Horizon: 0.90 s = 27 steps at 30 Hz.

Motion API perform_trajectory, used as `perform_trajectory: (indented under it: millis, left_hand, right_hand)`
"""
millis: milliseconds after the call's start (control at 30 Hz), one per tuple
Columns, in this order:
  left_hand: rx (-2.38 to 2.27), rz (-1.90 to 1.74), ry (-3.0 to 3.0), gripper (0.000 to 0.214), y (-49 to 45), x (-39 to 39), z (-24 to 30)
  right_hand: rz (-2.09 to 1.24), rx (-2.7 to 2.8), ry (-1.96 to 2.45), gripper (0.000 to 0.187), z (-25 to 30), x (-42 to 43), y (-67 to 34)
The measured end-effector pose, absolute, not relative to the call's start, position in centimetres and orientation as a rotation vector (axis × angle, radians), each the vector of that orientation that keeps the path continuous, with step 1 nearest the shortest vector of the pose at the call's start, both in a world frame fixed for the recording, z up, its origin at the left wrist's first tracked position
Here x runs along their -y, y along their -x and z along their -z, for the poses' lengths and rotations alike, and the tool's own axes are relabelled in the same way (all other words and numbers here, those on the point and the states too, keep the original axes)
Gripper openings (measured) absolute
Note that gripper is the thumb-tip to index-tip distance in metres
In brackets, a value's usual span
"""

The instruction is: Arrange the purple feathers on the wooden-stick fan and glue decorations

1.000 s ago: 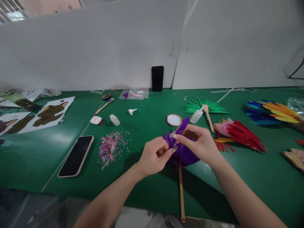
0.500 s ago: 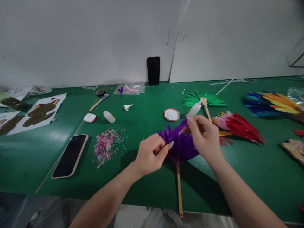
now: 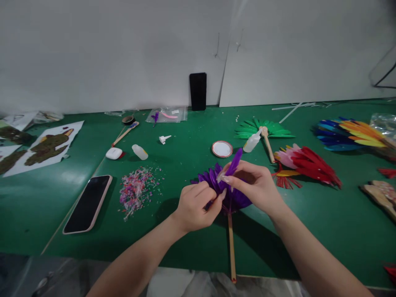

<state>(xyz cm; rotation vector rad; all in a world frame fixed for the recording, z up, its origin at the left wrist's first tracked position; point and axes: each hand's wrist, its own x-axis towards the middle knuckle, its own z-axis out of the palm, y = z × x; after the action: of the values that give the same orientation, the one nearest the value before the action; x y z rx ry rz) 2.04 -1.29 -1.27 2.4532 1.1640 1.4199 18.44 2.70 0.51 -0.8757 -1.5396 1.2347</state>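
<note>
A fan of purple feathers [image 3: 243, 199] on a thin wooden handle [image 3: 231, 247] lies in front of me, its handle toward the table's near edge. My right hand [image 3: 258, 185] pinches a single purple feather [image 3: 235, 161] above the fan, tip pointing up and away. Close beside it, my left hand [image 3: 198, 204] is closed with thumb and forefinger pinched at the fan's feathers, near their middle. The quill ends are mostly hidden by my fingers. Just beyond my right hand, a small glue bottle [image 3: 252, 142] leans its nozzle on the handle of a green feather fan [image 3: 267, 142].
A round white lid [image 3: 222, 149] lies beyond the purple fan. Red and pink feathers [image 3: 312, 165] and a blue-orange feather bundle [image 3: 349, 134] are at right. On the left are colourful scraps [image 3: 137, 189], a phone [image 3: 88, 204] and another small bottle [image 3: 140, 152]. A black phone [image 3: 198, 91] leans against the wall.
My right hand has moved left and slightly down, bringing the feather in close to my left fingertips. My left hand has stayed pinched at the fan. The view has shifted slightly.
</note>
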Motion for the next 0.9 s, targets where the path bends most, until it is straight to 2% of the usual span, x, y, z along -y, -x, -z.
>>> perform_trajectory:
  millis: [367,600,900]
  left_hand:
    - [-1.121,-1.435,-2.381,0.027,-1.99,1.2,1.19]
    - [-1.14,-1.495,-2.242,0.029,-1.91,1.03,1.21]
    - [-1.158,-1.476,-2.173,0.03,-2.0,1.27,1.11]
  right_hand:
    - [-1.178,1.464,0.912,0.026,-0.22,-2.98,-18.07]
    - [-1.087,1.383,1.001,0.028,-0.29,-2.7,-17.52]
    - [-1.243,1.329,0.974,0.034,-0.19,-2.92,-17.66]
